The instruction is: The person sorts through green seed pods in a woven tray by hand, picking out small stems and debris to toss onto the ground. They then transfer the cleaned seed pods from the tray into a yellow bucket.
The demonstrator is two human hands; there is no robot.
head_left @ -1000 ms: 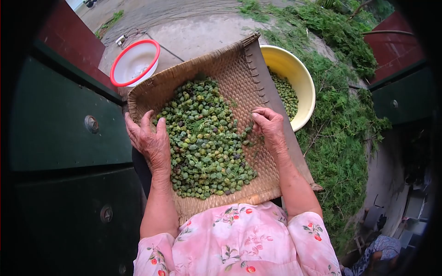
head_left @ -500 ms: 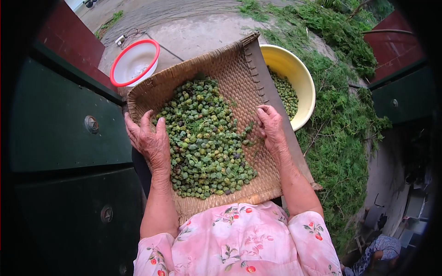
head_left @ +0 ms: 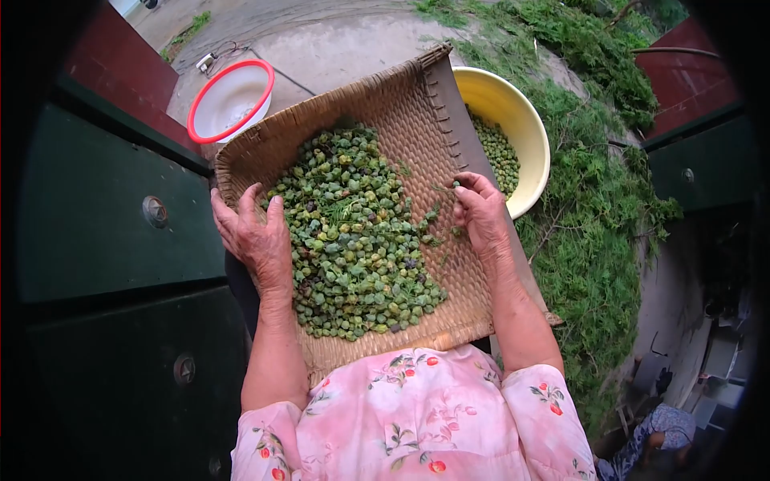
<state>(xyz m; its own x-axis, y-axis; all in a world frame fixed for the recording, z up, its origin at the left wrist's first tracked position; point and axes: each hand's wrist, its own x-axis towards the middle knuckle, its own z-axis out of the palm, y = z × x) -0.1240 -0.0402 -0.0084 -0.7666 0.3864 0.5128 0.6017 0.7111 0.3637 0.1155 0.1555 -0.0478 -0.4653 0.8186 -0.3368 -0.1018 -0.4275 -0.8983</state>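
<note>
A woven winnowing basket (head_left: 401,104) lies tilted across my lap, holding a heap of small green cones (head_left: 353,240) mixed with leafy sprigs. My left hand (head_left: 255,240) rests at the basket's left side, fingers spread and curved against the heap's edge; nothing is in it. Over the right part of the basket, my right hand (head_left: 484,215) is closed in a pinch. A small green cone (head_left: 456,184) with a thin bit of sprig shows at its thumb and fingertips. Several loose sprigs (head_left: 431,224) lie on the weave between that hand and the heap.
A yellow tub (head_left: 525,136) with more green cones stands beyond the basket's right edge. A white basin with a red rim (head_left: 233,100) is at the far left. Cut green branches (head_left: 577,216) cover the ground at right. Dark green door panels (head_left: 120,216) flank me; another person (head_left: 662,437) appears lower right.
My right hand has turned and moved slightly, and a small green cone now shows in its pinch. My left hand stays by the heap. The whole view has shifted slightly.
</note>
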